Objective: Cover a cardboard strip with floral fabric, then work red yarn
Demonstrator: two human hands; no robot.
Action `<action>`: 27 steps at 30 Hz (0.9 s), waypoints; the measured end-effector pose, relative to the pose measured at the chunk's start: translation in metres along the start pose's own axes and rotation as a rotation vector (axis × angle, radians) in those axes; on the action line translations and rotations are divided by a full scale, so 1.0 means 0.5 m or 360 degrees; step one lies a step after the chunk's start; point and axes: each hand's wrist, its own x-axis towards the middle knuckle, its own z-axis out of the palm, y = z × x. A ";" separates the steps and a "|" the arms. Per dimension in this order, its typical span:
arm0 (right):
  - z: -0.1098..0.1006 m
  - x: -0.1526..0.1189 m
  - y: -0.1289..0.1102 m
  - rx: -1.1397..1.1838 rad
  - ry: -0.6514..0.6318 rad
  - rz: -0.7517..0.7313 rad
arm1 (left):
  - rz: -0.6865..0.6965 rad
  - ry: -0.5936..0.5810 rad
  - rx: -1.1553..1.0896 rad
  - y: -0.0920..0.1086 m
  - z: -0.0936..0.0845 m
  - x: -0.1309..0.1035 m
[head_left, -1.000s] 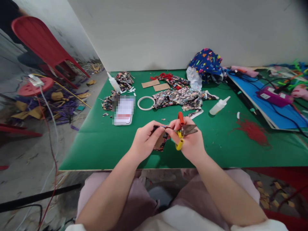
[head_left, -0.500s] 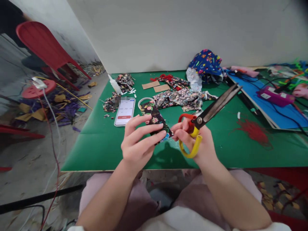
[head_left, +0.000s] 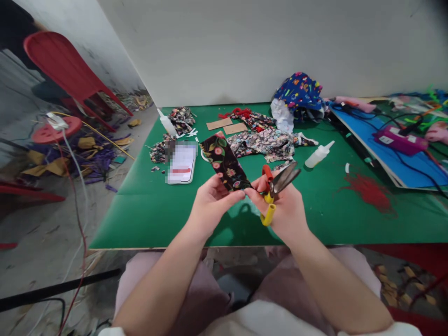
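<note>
My left hand (head_left: 212, 205) is closed on a strip of black floral fabric (head_left: 227, 165), its thumb pressed against the lower end. The strip slants up and to the left above the green table (head_left: 140, 214). My right hand (head_left: 287, 207) pinches the same lower end between thumb and finger. It also carries scissors (head_left: 271, 189) with one red and one yellow handle, their blades pointing up and right. Part of a white ring (head_left: 204, 155) shows behind the fabric's upper left edge. A phone (head_left: 181, 163) lies left of the fabric.
Floral fabric pieces (head_left: 266, 142) and two brown cards (head_left: 224, 125) lie behind my hands. One squeeze bottle (head_left: 319, 155) stands to the right, another (head_left: 167, 123) at the back left. Red threads (head_left: 373, 193) and a blue board (head_left: 392, 144) with a purple device (head_left: 401, 139) are at the right.
My left fingers have curled from spread over the fabric to gripping its lower end. The strip now stretches higher. The scissors have turned in my right hand, uncovering the bottle at the right.
</note>
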 end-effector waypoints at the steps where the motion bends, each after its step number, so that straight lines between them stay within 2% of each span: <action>1: -0.001 -0.001 -0.002 0.0008 -0.0039 -0.0010 | -0.0023 0.0053 -0.0044 0.001 0.007 -0.003; 5: -0.018 0.004 -0.018 -0.0177 -0.0204 -0.0086 | 0.0071 0.0238 -0.0185 0.017 0.012 -0.009; 9: -0.044 0.013 -0.031 -0.0628 -0.0379 -0.0408 | 0.0302 0.0334 -0.0208 0.046 -0.006 -0.013; 13: -0.066 0.015 -0.036 -0.1001 -0.0351 -0.0753 | 0.0581 0.0194 -0.0147 0.067 -0.024 -0.021; 16: -0.079 0.014 -0.040 -0.1211 -0.0365 -0.0876 | 0.0687 0.0107 -0.0063 0.072 -0.035 -0.025; 22: -0.079 0.011 -0.043 -0.1268 -0.0384 -0.0972 | 0.0745 0.0027 -0.0032 0.068 -0.037 -0.024; 27: -0.069 0.006 -0.051 -0.1276 -0.0302 -0.1008 | 0.0704 0.0010 -0.0020 0.064 -0.032 -0.024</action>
